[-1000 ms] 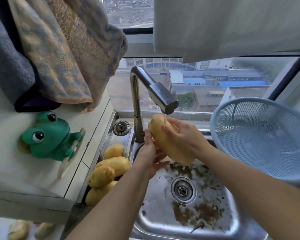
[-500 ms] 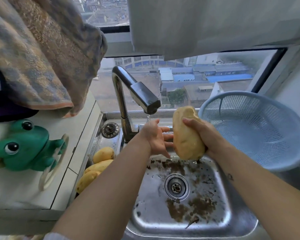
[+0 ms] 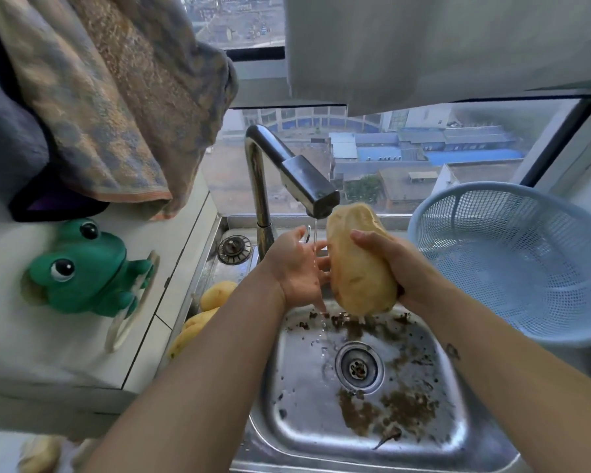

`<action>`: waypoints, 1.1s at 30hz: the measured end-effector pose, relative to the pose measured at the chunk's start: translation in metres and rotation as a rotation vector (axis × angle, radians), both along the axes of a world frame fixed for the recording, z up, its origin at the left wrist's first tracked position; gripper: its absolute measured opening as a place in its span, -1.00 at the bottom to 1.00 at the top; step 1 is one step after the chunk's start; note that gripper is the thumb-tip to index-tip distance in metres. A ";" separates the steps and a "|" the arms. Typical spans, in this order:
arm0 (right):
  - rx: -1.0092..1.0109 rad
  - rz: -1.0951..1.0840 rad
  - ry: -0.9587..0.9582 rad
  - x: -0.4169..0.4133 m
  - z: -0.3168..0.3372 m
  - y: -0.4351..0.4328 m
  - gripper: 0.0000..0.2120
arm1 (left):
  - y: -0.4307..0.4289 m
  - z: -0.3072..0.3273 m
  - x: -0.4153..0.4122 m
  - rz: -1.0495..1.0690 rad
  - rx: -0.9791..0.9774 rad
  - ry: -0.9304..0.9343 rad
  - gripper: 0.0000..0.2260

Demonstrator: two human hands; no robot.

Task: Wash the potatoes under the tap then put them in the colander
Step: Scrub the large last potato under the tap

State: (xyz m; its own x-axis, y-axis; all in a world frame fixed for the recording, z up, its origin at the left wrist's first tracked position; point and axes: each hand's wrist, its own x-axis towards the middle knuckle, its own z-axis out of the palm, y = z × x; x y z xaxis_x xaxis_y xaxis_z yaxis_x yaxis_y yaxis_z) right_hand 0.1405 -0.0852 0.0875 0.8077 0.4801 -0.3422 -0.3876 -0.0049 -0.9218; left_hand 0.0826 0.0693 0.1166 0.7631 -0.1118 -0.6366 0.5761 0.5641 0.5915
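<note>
Gripped upright in right hand (image 3: 401,273), fingers curled round it: potato (image 3: 357,268), just beside tap (image 3: 309,187) stream, likely rinsed. Under stream: left hand (image 3: 297,268), fingers relaxed, holding nothing. Right of fingers: colander (image 3: 533,268), awaiting transfer.

Your bare forearms reach in from the near edge and converge toward the far middle. Your right hand (image 3: 398,268) curls round a potato (image 3: 355,268), thumb across its upper face, holding it nearly upright. Your left hand (image 3: 296,268) lies just left of it, palm turned right, fingers relaxed and spread.
</note>
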 end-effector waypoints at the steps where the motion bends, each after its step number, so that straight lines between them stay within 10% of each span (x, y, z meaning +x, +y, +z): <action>1: 0.025 0.005 0.006 0.001 0.001 0.002 -0.36 | 0.000 0.003 -0.001 0.023 0.000 -0.010 -0.42; 33: 0.162 0.284 0.067 -0.013 0.018 -0.007 -0.02 | -0.017 -0.008 0.004 0.271 0.319 -0.278 -0.49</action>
State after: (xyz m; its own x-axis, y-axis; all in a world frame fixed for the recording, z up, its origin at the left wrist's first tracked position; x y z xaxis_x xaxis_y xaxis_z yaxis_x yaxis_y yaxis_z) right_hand 0.1274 -0.0923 0.1054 0.6125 0.7350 -0.2908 -0.4515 0.0233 -0.8920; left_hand 0.0869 0.0521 0.1089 0.8833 0.2815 -0.3748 0.2295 0.4375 0.8694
